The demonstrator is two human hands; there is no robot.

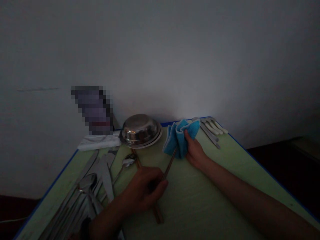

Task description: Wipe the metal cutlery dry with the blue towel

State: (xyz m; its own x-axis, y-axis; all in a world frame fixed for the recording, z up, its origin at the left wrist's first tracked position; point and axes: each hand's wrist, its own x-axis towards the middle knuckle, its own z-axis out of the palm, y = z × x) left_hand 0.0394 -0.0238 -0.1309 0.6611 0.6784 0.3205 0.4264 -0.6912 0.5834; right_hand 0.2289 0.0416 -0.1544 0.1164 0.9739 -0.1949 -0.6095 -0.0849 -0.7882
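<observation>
Loosely pleated, the pale-edged blue cloth [182,137] bunches in the right hand [196,152].

Left hand [148,187] curled, right hand [196,152] farther forward in a pinch

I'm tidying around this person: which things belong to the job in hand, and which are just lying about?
Apparently in use:
blue cloth, in the right hand
slim stick, likely a chopstick, in the left hand

Apparently lying about:
wooden chopsticks
upturned steel bowl
spoon beside the chopsticks
metal cutlery, left side
white-handled cutlery, far right
</observation>
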